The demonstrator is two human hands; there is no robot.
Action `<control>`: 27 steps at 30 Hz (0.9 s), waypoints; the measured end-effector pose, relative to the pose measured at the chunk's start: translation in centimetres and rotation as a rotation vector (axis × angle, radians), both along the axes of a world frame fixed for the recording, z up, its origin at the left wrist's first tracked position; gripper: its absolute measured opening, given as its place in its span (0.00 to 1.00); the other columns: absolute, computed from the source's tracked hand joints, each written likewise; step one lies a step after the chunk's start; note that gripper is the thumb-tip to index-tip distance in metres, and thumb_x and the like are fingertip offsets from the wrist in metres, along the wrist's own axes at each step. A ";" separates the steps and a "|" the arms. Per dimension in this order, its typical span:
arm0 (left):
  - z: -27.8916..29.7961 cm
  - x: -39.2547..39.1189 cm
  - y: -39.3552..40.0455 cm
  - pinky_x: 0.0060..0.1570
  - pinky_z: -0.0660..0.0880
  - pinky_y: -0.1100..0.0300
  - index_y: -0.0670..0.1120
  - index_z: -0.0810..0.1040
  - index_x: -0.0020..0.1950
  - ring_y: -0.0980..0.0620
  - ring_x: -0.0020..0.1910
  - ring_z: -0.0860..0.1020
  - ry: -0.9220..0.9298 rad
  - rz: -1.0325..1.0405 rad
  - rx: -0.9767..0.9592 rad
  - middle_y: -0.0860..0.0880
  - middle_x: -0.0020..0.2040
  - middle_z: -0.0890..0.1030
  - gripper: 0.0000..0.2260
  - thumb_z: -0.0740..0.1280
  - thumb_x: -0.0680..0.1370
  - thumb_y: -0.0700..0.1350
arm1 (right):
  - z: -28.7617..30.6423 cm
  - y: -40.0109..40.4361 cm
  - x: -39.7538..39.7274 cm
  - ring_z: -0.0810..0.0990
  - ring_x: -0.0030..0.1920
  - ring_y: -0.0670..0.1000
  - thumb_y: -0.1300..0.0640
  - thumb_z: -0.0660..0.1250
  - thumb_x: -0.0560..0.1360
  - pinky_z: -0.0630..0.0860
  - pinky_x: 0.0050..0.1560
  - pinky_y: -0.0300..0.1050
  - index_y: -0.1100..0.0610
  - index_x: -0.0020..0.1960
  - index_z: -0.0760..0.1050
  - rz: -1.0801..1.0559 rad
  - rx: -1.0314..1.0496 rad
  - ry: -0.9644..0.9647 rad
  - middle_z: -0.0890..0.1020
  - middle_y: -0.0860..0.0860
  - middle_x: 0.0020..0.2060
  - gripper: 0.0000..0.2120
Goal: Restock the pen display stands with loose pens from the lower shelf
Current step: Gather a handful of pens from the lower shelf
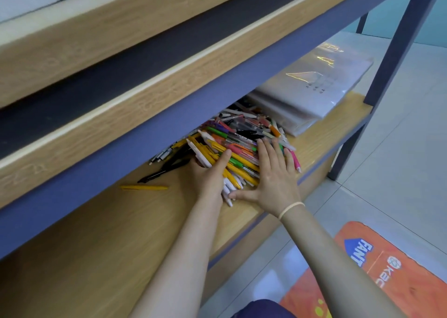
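Low on the wooden lower shelf (84,233), the left hand (208,175) grips part of the pen heap (239,136) while the flat right hand (275,177) steadies it, though rolling pens may spill over the front edge.

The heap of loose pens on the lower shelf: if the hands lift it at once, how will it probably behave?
The heap of pens would likely shift and spill, since the pens lie crossed and unbound. Their smooth round barrels probably slide and roll; one yellow pen already lies apart. The left hand grips some pens and the right hand presses flat, so a smaller bunch seems safer.
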State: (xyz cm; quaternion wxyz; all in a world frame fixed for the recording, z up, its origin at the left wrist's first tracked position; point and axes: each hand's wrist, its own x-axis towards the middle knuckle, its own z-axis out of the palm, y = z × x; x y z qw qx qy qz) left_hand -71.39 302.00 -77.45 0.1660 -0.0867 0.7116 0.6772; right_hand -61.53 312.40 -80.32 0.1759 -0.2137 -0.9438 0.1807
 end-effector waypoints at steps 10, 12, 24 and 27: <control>0.0 -0.1 -1.4 0.57 0.80 0.52 0.49 0.74 0.68 0.52 0.57 0.82 0.024 0.004 0.149 0.50 0.61 0.82 0.23 0.77 0.74 0.46 | -0.1 0.1 0.2 0.44 0.80 0.55 0.15 0.39 0.62 0.40 0.78 0.58 0.59 0.81 0.47 0.009 0.064 -0.052 0.52 0.55 0.80 0.62; -0.1 -0.1 -2.2 0.59 0.79 0.49 0.53 0.76 0.62 0.51 0.56 0.82 0.029 0.023 0.112 0.52 0.58 0.83 0.19 0.77 0.74 0.48 | 0.0 0.0 0.2 0.43 0.80 0.55 0.17 0.36 0.65 0.38 0.78 0.56 0.58 0.81 0.46 -0.002 0.059 -0.060 0.51 0.55 0.80 0.58; 0.3 3.1 -8.5 0.55 0.78 0.53 0.49 0.76 0.64 0.51 0.56 0.81 -0.056 0.009 0.129 0.52 0.54 0.83 0.22 0.77 0.73 0.48 | 1.8 -2.0 0.7 0.46 0.80 0.56 0.24 0.47 0.73 0.38 0.78 0.57 0.59 0.80 0.49 -0.120 0.052 -0.045 0.53 0.56 0.80 0.50; 0.7 4.5 -9.7 0.52 0.78 0.55 0.48 0.78 0.64 0.51 0.56 0.81 -0.055 -0.010 0.180 0.51 0.55 0.83 0.19 0.76 0.75 0.46 | 2.2 -2.9 2.2 0.47 0.80 0.55 0.25 0.47 0.73 0.40 0.79 0.57 0.60 0.80 0.51 -0.125 0.060 0.027 0.55 0.56 0.79 0.49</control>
